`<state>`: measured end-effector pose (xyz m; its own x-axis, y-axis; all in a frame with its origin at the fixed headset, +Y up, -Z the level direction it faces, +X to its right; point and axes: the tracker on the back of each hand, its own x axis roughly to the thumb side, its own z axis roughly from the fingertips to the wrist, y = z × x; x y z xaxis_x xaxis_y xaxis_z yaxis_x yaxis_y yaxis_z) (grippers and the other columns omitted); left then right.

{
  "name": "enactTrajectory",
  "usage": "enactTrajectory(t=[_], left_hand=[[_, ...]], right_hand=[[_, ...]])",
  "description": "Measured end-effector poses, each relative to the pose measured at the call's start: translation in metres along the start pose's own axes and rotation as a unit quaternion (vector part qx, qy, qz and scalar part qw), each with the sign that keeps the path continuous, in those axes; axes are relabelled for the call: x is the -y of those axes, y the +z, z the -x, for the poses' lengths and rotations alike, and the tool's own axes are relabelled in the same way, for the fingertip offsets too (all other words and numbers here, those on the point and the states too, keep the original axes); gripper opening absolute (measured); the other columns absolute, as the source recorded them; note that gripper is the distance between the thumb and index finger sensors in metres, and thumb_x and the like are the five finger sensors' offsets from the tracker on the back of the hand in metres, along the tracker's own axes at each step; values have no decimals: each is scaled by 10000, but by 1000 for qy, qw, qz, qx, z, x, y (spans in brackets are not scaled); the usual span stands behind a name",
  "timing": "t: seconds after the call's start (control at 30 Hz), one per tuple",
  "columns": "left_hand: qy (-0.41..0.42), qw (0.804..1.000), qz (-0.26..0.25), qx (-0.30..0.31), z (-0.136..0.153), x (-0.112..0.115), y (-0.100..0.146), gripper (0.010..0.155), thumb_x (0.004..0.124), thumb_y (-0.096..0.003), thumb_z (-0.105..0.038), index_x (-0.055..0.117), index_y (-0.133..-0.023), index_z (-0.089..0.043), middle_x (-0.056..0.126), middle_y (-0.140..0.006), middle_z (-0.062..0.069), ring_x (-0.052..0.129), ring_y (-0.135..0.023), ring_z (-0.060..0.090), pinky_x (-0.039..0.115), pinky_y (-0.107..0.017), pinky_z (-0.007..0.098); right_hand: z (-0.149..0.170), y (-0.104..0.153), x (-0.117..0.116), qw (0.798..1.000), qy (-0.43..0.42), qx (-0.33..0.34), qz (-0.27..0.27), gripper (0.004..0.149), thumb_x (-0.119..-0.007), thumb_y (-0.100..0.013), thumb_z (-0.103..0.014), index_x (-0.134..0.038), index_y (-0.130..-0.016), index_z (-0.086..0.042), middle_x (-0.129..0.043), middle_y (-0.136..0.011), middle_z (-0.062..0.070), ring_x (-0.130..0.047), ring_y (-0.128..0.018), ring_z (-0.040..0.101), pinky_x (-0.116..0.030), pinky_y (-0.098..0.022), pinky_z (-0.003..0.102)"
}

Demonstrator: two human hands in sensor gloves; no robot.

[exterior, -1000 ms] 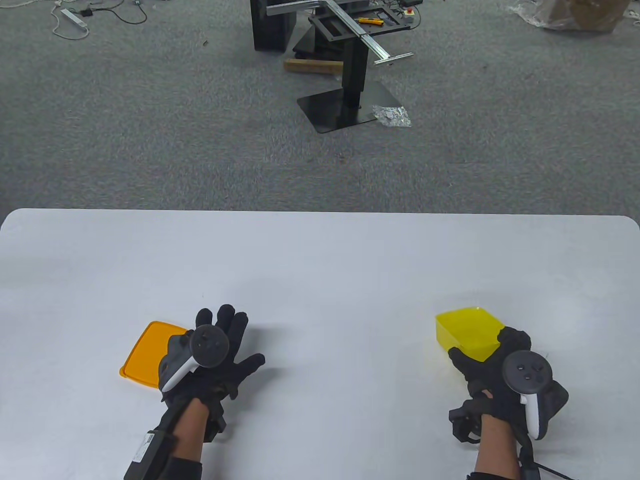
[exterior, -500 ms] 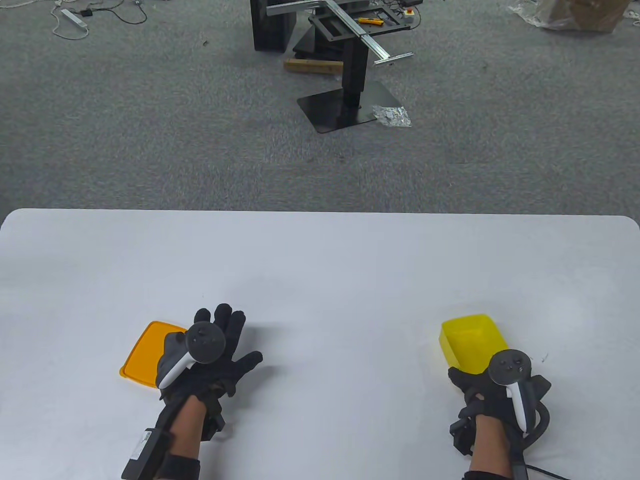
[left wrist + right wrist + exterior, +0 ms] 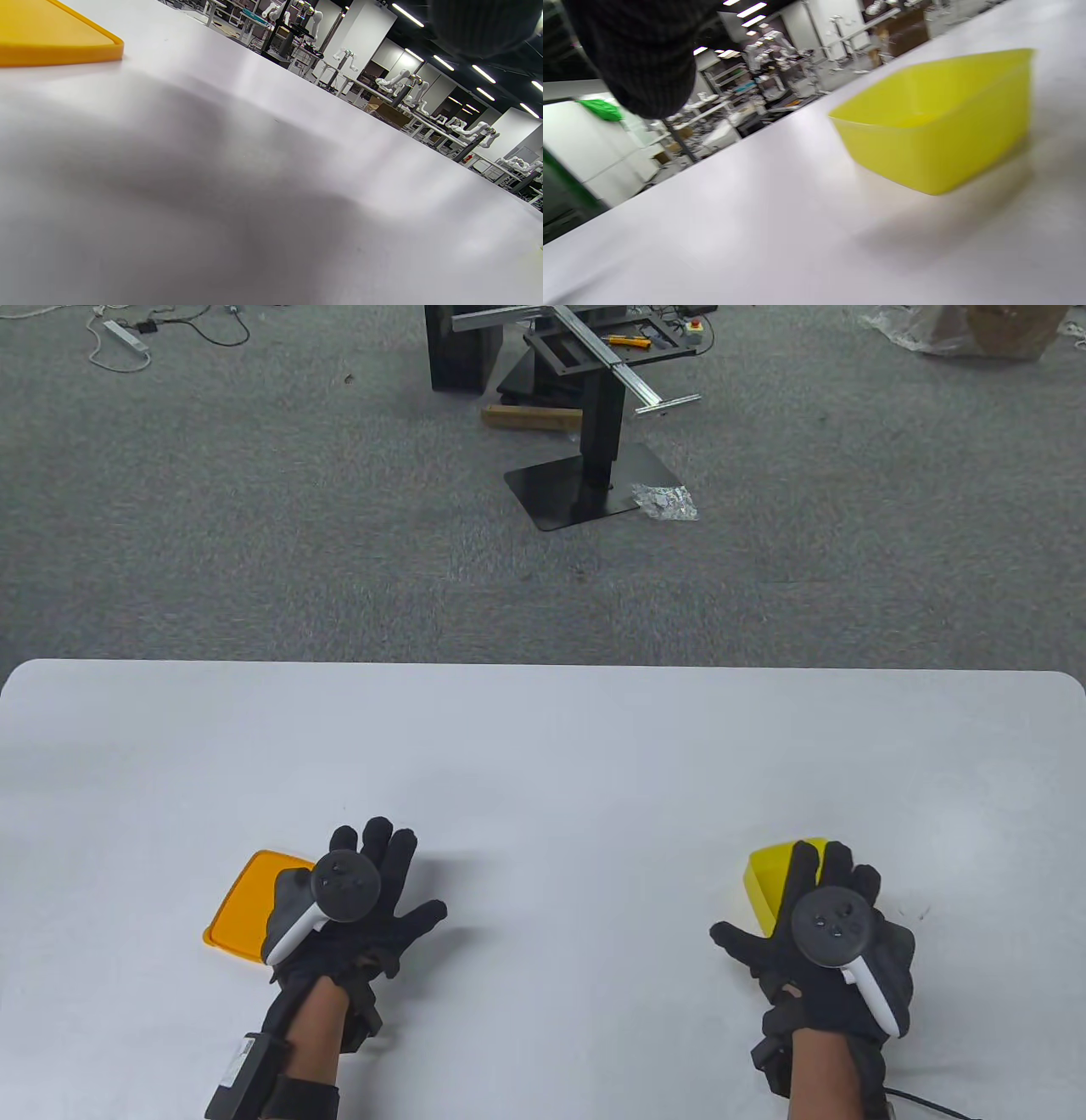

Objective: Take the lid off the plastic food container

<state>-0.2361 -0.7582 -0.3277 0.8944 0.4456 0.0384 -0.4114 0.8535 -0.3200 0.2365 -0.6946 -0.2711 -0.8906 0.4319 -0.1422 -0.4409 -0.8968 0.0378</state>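
The orange lid [image 3: 242, 903] lies flat on the white table [image 3: 543, 763] at the front left; one corner of it shows in the left wrist view [image 3: 55, 40]. My left hand [image 3: 373, 891] is spread open, palm down, just right of the lid and holding nothing. The yellow container [image 3: 768, 878] stands open on the table at the front right, seen whole in the right wrist view [image 3: 937, 123]. My right hand [image 3: 806, 916] is spread open above the container's near side and partly hides it. It holds nothing.
The table's far edge runs across the middle of the table view, with grey carpet beyond. A black stand [image 3: 594, 466] and metal frame parts stand on the floor far behind.
My right hand has let go of the yellow container and opened out flat above it, after setting it down upright. My left hand has barely moved.
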Motion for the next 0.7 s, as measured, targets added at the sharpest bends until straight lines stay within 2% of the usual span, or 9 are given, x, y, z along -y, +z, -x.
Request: enactTrajectory(t=[0.2,0.37,0.47,0.7], left_hand=[[-19,1000,11,19,-12,5,-1,991,679,-388,-778,152,-1148,-419,-24,-1154,-183,-117,-1078,276,122,-795,633],[-58,997,32,31,-24,20,-5,1010,669,-368,-801,131,-1139,-431,-39,-1147,-194,-128,-1074,268,112,-794,630],[-83,995,46,33,-30,28,-8,1017,661,-362,-809,116,-1134,-433,-48,-1141,-192,-131,-1071,268,111,-791,631],[-98,993,56,36,-36,34,-11,1018,660,-362,-808,102,-1129,-436,-54,-1139,-191,-137,-1069,266,107,-791,632]], right_hand=[[-26,-12,-25,998,21,64,0,1042,-779,-473,-709,-85,-1125,-285,74,-1161,-5,115,-1017,384,-98,-760,677],[-30,-39,-68,994,27,67,-79,1003,-739,-471,-718,-102,-1124,-300,59,-1168,-33,122,-1026,344,-65,-767,641],[-31,-44,-85,991,41,71,-108,991,-732,-473,-711,-107,-1125,-304,58,-1170,-34,124,-1029,340,-57,-770,642],[-37,-43,-92,987,55,87,-121,978,-725,-481,-706,-111,-1129,-307,50,-1178,-33,122,-1033,354,-59,-771,655]])
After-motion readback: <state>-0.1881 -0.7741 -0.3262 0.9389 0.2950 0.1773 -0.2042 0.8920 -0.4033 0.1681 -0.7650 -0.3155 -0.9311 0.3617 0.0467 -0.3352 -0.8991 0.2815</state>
